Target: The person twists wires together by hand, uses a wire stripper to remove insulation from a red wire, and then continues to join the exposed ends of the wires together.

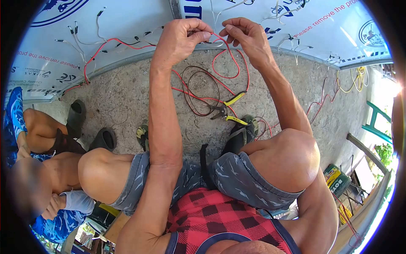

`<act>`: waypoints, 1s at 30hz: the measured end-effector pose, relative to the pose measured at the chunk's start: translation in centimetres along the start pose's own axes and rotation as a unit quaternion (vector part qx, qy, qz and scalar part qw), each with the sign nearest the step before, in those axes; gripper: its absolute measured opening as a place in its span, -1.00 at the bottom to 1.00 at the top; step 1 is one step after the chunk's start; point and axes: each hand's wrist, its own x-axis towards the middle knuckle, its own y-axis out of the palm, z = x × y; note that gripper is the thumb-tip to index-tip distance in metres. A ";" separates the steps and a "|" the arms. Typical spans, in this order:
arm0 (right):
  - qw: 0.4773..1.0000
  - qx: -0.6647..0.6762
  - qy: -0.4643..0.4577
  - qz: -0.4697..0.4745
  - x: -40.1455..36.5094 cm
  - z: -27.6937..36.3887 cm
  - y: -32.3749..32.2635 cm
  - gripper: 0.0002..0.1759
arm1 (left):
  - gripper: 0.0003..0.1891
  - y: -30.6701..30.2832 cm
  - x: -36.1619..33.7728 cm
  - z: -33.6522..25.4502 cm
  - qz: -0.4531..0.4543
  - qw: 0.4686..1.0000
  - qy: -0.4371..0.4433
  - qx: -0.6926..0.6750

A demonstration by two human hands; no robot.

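Up against the panel, my left hand is closed in a pinch on a red wire. The wire arcs from its fingertips past my right hand and loops down to the floor. My right hand is a short way to the right, its thumb and fingers curled together close to the wire; whatever lies between those fingertips is too small to make out. Below both hands, wire strippers with yellow-and-black handles rest on the concrete. A dark brown wire lies coiled beside them.
White panels with blue print hold several short wire leads. Another red wire runs along the left panel. At the left a person in blue patterned clothing sits close. A yellow cord hangs at the right.
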 end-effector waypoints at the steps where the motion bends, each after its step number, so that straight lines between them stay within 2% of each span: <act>1: 0.999 -0.033 -0.010 -0.039 0.1 -0.2 0.2 -0.67 | -0.86 -0.1 -0.1 0.0 0.000 1.000 0.001 0.001; 5: 0.979 -0.128 -0.060 -0.147 1.1 -0.9 1.2 -0.65 | -0.87 0.0 -0.3 -0.3 -0.006 1.000 -0.004 0.026; 9: 0.981 -0.095 -0.054 -0.161 2.6 -1.4 2.3 -0.64 | -0.88 0.4 -0.3 0.0 -0.028 0.999 -0.003 0.033; 12: 0.985 -0.105 -0.012 -0.135 3.3 -1.9 2.7 -0.66 | -0.86 0.6 -0.3 1.0 -0.034 0.998 -0.006 0.048; 14: 0.997 -0.004 -0.012 -0.075 3.5 -2.0 2.6 -0.69 | -0.84 0.7 -0.3 1.5 -0.049 0.999 -0.001 0.016; 15: 0.997 -0.005 -0.012 -0.074 3.6 -2.1 2.5 -0.69 | -0.82 0.8 -0.2 1.8 -0.063 0.998 0.007 -0.016; 17: 0.994 0.107 0.013 -0.009 3.1 -1.5 2.3 -0.72 | -0.80 0.9 -0.3 1.3 -0.085 0.996 0.010 -0.026; 21: 0.987 0.153 0.047 0.030 2.7 0.2 1.4 -0.75 | -0.74 1.3 0.1 1.0 -0.150 0.988 0.042 -0.013; 28: 0.972 0.217 0.076 0.045 2.9 -0.3 1.1 -0.74 | -0.75 1.1 0.2 0.8 -0.120 0.992 0.026 -0.009; 30: 0.973 0.212 0.074 0.043 2.9 -0.4 1.1 -0.72 | -0.79 0.9 0.2 0.5 -0.100 0.995 -0.021 0.001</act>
